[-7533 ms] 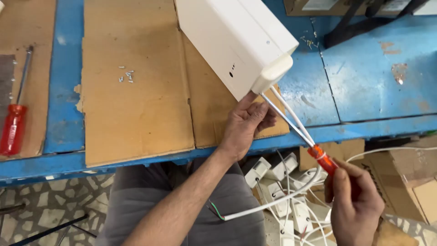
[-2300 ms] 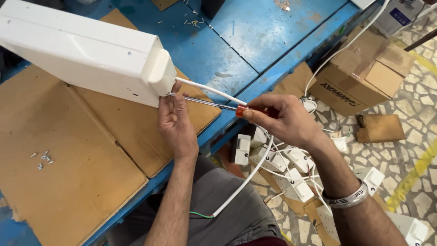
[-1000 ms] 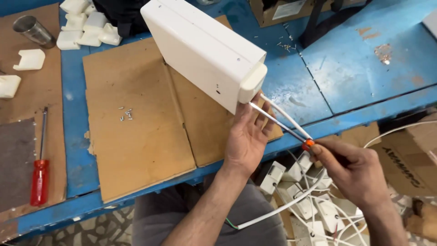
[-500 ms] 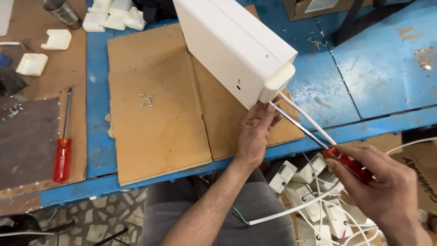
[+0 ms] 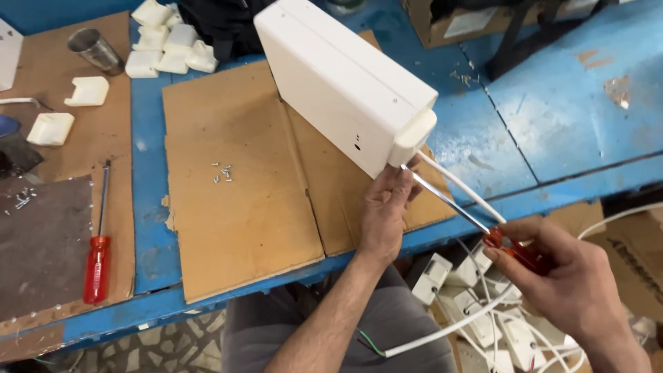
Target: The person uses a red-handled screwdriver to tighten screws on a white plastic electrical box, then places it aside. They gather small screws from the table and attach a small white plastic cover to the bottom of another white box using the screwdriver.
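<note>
Over the blue workbench [image 5: 552, 124], left hand [image 5: 384, 211] clamps the white housing [image 5: 345, 86] steady while right hand [image 5: 563, 280], closed on the red-handled screwdriver [image 5: 483, 224], should keep its shaft square to the end cap.

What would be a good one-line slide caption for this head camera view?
Left hand steadies a white plastic housing on cardboard while right hand drives a red-handled screwdriver into its end.

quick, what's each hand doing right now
Left hand: closed on the lower end of the white box, holding it tilted above the bench.
Right hand: closed on the red-handled screwdriver, tip at the box's end.
</note>
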